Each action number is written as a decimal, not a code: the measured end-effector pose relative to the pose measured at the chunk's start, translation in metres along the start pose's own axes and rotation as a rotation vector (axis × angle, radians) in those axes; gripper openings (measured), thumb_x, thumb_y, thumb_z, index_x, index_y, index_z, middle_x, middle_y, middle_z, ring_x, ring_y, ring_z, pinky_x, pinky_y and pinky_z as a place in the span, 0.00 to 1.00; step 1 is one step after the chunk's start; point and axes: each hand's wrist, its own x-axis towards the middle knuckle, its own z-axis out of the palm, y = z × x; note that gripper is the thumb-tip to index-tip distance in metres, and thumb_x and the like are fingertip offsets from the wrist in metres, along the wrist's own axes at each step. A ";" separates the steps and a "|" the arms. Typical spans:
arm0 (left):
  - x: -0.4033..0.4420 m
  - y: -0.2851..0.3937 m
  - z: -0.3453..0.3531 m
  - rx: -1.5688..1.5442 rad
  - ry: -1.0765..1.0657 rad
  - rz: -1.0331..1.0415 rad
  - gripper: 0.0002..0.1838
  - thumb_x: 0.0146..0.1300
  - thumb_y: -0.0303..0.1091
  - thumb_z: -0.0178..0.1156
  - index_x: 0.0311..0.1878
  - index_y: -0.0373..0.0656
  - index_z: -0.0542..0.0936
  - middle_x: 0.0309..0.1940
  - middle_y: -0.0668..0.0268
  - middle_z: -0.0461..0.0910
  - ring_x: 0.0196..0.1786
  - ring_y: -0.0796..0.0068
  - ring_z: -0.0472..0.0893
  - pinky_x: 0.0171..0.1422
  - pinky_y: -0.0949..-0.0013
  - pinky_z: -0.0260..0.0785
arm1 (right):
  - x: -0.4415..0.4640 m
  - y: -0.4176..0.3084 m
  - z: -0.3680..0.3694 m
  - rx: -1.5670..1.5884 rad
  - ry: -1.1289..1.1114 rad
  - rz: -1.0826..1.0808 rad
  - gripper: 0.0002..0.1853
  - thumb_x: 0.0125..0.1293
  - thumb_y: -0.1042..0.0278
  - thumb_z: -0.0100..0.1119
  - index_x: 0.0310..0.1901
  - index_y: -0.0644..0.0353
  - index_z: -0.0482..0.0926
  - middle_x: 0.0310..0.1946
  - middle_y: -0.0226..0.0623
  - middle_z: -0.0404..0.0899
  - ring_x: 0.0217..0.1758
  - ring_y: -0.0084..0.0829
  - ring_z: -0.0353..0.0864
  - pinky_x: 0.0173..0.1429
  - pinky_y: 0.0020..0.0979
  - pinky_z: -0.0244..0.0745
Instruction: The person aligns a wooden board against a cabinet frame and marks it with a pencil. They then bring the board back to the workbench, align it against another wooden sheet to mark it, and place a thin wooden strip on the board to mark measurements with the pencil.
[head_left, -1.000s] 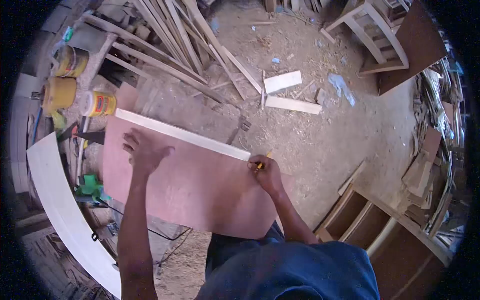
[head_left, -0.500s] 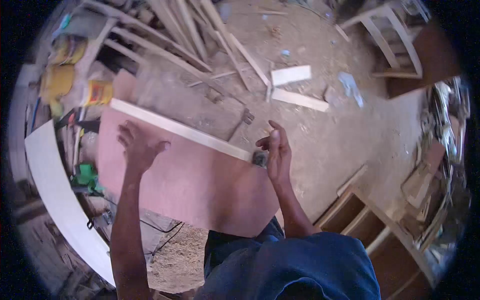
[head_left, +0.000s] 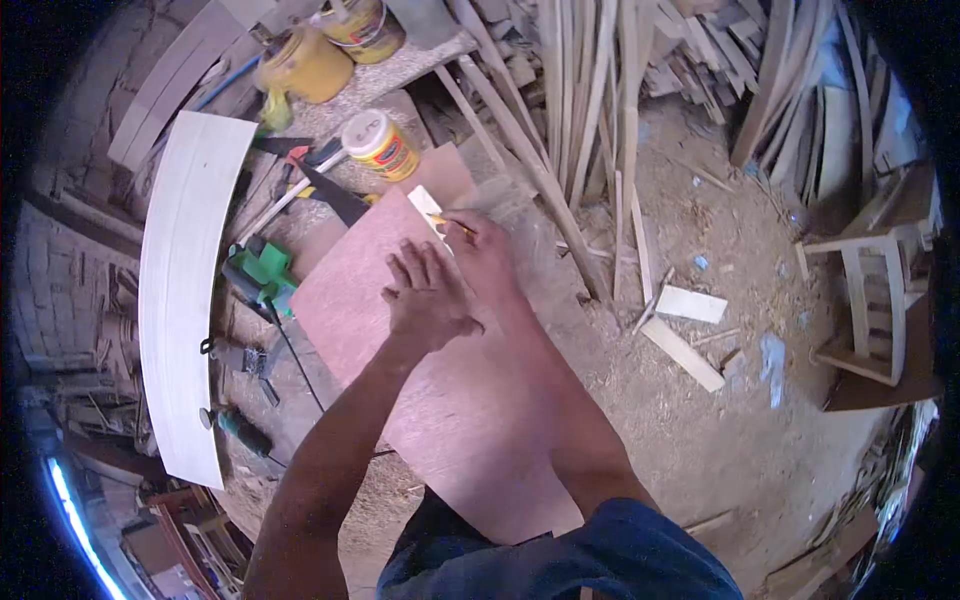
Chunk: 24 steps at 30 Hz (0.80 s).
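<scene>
Board, pinkish and broad, lies under both hands and reaches back from them to the person's body. Left hand is over its middle, palm down, flat and well open, fingers spread, with nothing in its hold; whether the palm presses on the wood I cannot tell. Right hand is just beyond it and a little to its right, at the far edge of the board, fingers closed around a yellow pencil. A narrow pale strip runs along that edge, its far end showing past the right hand and the rest mostly hidden by the hand and forearm. Whether the pencil tip touches the strip I cannot tell.

Past the right hand, near the end of the strip, stands a yellow tub with a white lid. A dark blade lies left of the tub, beyond the left hand. Left of the left hand, just off the board, is a green tool, and further left a long white plank. Well to the right of the right hand, two pale offcuts lie on the floor, and further right is a wooden chair
</scene>
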 end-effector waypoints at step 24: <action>0.007 -0.014 0.021 0.040 0.130 0.052 0.85 0.36 0.71 0.81 0.82 0.25 0.39 0.80 0.22 0.35 0.80 0.11 0.41 0.61 0.17 0.68 | 0.017 -0.025 -0.040 -0.507 -0.403 -0.160 0.10 0.66 0.65 0.60 0.38 0.61 0.88 0.36 0.53 0.86 0.43 0.53 0.87 0.52 0.49 0.79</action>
